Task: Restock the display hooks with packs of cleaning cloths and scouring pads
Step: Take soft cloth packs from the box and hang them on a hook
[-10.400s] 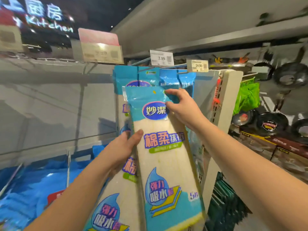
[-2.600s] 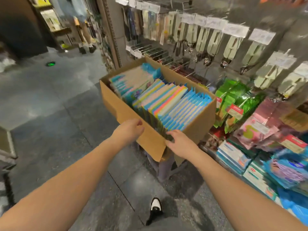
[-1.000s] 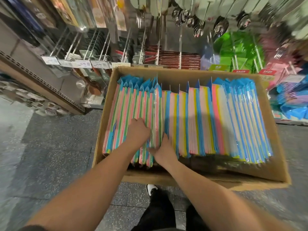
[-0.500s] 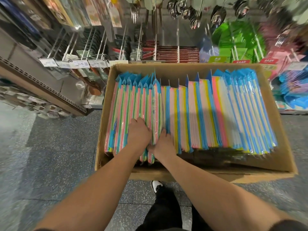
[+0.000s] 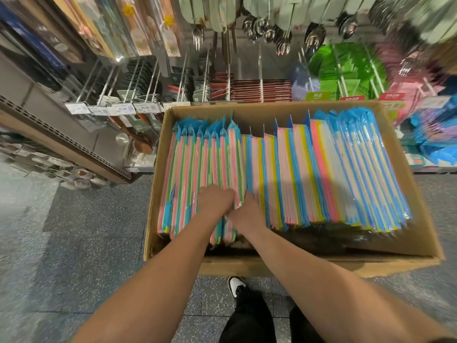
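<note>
An open cardboard box (image 5: 247, 266) holds upright rows of cleaning cloth packs. The left row (image 5: 188, 164) is pink, green and blue, and the right rows (image 5: 346, 169) are yellow, pink and blue. Both hands are inside the left row near its front end. My left hand (image 5: 215, 201) curls over the tops of a few packs. My right hand (image 5: 247, 214) has its fingers pushed into the gap on the right of those same packs, so the bunch sits gripped between the two hands. The fingertips are hidden among the packs.
Behind the box run display hooks (image 5: 138, 78) with price tags (image 5: 118, 108), red chopstick boxes (image 5: 259, 90), hanging spoons (image 5: 267, 33) and green packs (image 5: 346, 70). More blue packs (image 5: 432, 134) lie at the right. My shoe (image 5: 236, 285) stands on the speckled floor below the box.
My hands left the cloth pack at the hook, then held the box's near wall, then went into the left row. Over the last second they have hardly moved.
</note>
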### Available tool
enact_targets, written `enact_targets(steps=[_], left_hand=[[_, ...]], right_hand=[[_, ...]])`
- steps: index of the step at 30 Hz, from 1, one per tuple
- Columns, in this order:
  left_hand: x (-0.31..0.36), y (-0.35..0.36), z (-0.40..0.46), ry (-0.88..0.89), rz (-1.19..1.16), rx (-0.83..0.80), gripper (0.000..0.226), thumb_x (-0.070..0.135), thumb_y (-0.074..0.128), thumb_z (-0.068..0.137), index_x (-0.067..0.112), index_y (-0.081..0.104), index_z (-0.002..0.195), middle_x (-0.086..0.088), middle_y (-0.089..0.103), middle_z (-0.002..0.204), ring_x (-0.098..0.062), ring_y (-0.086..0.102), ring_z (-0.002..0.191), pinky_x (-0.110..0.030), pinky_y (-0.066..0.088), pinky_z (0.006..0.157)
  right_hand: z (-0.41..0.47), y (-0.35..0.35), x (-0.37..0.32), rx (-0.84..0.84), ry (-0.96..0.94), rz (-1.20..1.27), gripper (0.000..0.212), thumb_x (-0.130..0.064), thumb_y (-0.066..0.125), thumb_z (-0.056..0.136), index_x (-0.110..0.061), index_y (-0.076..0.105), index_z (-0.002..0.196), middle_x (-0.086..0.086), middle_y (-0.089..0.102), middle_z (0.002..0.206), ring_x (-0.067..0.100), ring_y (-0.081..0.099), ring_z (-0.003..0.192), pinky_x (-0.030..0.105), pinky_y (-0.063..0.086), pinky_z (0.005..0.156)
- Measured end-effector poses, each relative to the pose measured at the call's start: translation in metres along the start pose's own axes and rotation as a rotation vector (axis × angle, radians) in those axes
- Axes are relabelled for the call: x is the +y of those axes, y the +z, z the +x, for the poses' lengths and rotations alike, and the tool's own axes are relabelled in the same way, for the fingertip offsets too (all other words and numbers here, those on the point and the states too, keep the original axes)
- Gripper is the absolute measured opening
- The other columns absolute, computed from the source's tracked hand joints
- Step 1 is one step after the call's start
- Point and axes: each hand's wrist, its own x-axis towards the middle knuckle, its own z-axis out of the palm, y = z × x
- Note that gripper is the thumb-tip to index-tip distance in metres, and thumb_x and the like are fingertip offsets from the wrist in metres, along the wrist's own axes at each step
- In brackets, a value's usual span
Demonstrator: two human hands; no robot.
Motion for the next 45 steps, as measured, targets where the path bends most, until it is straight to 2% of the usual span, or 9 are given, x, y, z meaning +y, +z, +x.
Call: enact_targets(steps=[3,7,11,16,21,25,33,38,45], left_hand=[[0.006,-0.003,-0.008,-0.059,-0.134,-0.062,0.025,0.031,0.049,0.096,0.007,0.051,0.089,-0.009,0.057,0.097,-0.03,0.06,0.099,-0.038,0.052,0.096],[0.017,-0.01,-0.017,-0.12,-0.414,-0.088,0.034,0.04,0.063,0.092,0.012,0.048,0.078,-0.005,0.055,0.084,-0.021,0.055,0.074,-0.028,0.045,0.067],[0.019,-0.023,-0.017,-0.131,-0.59,-0.159,0.092,0.058,0.074,0.083,0.003,0.039,0.149,-0.014,0.046,0.151,-0.034,0.048,0.135,-0.035,0.043,0.091],[0.017,-0.028,-0.028,-0.104,-0.696,-0.16,0.134,0.068,0.084,0.058,0.018,0.012,0.159,-0.009,0.025,0.163,-0.034,0.032,0.146,-0.049,0.036,0.113],[0.028,-0.043,-0.048,0.07,-0.733,-0.106,0.105,0.047,0.083,0.079,0.018,0.014,0.153,0.005,0.052,0.12,-0.023,0.051,0.118,-0.038,0.045,0.098],[0.051,-0.079,-0.066,0.228,-0.784,-0.062,0.112,0.052,0.094,0.054,0.023,0.031,0.142,-0.002,0.063,0.118,-0.024,0.067,0.107,-0.048,0.054,0.097],[0.076,-0.12,-0.087,0.324,-0.906,-0.165,0.037,0.011,0.061,0.093,-0.002,0.054,0.127,-0.017,0.069,0.088,-0.025,0.071,0.064,-0.035,0.06,0.056],[0.104,-0.108,-0.105,0.28,-0.983,-0.28,0.034,0.022,0.059,0.096,0.002,0.057,0.124,-0.019,0.07,0.088,-0.029,0.072,0.062,-0.037,0.06,0.053],[0.192,-0.019,-0.153,0.284,-0.927,-0.578,0.024,0.027,0.06,0.092,0.004,0.065,0.097,-0.018,0.074,0.078,-0.032,0.073,0.063,-0.04,0.06,0.053]], right_hand=[[0.001,-0.01,-0.008,-0.044,-0.005,0.007,0.088,-0.034,0.073,0.085,-0.019,0.022,0.156,0.001,0.045,0.15,0.023,0.052,0.128,0.035,0.05,0.099],[-0.006,-0.023,-0.013,-0.064,-0.02,0.002,0.093,-0.033,0.067,0.091,-0.016,0.007,0.159,0.005,0.031,0.16,0.026,0.044,0.137,0.032,0.044,0.097],[-0.02,-0.041,-0.023,-0.068,-0.086,-0.014,0.088,-0.033,0.063,0.093,-0.015,0.007,0.159,0.005,0.025,0.163,0.024,0.043,0.137,0.023,0.043,0.083],[-0.046,-0.048,-0.022,-0.058,-0.192,-0.099,0.085,-0.034,0.064,0.089,-0.014,0.017,0.157,0.005,0.036,0.157,0.026,0.049,0.132,0.034,0.05,0.089],[-0.075,-0.06,-0.036,0.034,-0.339,-0.131,0.065,-0.04,0.064,0.081,-0.019,0.04,0.138,0.002,0.058,0.124,0.023,0.059,0.113,0.048,0.052,0.092],[-0.084,-0.08,-0.062,-0.016,-0.476,-0.033,0.08,-0.062,0.056,0.075,-0.044,0.026,0.147,-0.014,0.048,0.133,0.014,0.051,0.125,0.046,0.049,0.101],[-0.123,-0.152,-0.093,-0.044,-0.72,-0.031,0.056,-0.046,0.054,0.098,-0.023,0.041,0.148,-0.007,0.048,0.118,0.009,0.048,0.114,0.025,0.037,0.101],[-0.106,-0.246,-0.057,0.453,-0.676,0.392,0.026,-0.028,0.067,0.093,-0.017,0.062,0.116,0.0,0.062,0.109,-0.006,0.055,0.093,0.019,0.044,0.087],[-0.071,-0.365,0.026,0.015,-0.317,0.968,0.121,-0.081,0.08,0.046,-0.029,0.039,0.147,0.0,0.052,0.146,0.023,0.05,0.133,0.052,0.041,0.11]])
